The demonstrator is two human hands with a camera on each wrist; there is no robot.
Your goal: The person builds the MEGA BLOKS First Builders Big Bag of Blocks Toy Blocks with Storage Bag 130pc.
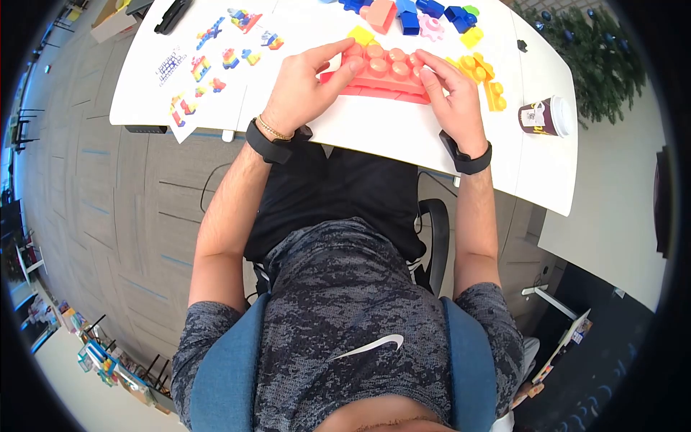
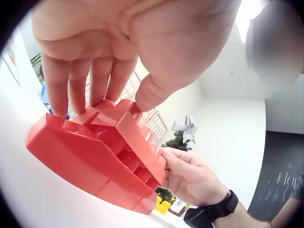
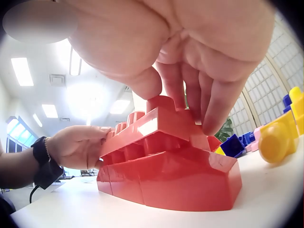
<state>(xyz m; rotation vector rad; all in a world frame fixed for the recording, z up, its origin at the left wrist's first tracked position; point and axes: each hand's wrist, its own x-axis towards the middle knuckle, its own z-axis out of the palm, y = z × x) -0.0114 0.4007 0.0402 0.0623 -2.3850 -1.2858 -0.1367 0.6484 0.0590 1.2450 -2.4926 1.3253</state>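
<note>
A light red studded brick lies along the top of a longer red base made of joined pieces. The left hand pinches the brick's left end, and the right hand pinches its right end. In the left wrist view the brick sits tilted over the base, its hollow underside partly showing. From the right wrist view, studs stand between the brick and the base; whether they are pressed together I cannot tell.
Yellow bricks lie right of the red build, with blue bricks and a pink gear-like piece beyond. A lidded cup stands at the right. Picture sheets and a black object lie at the left.
</note>
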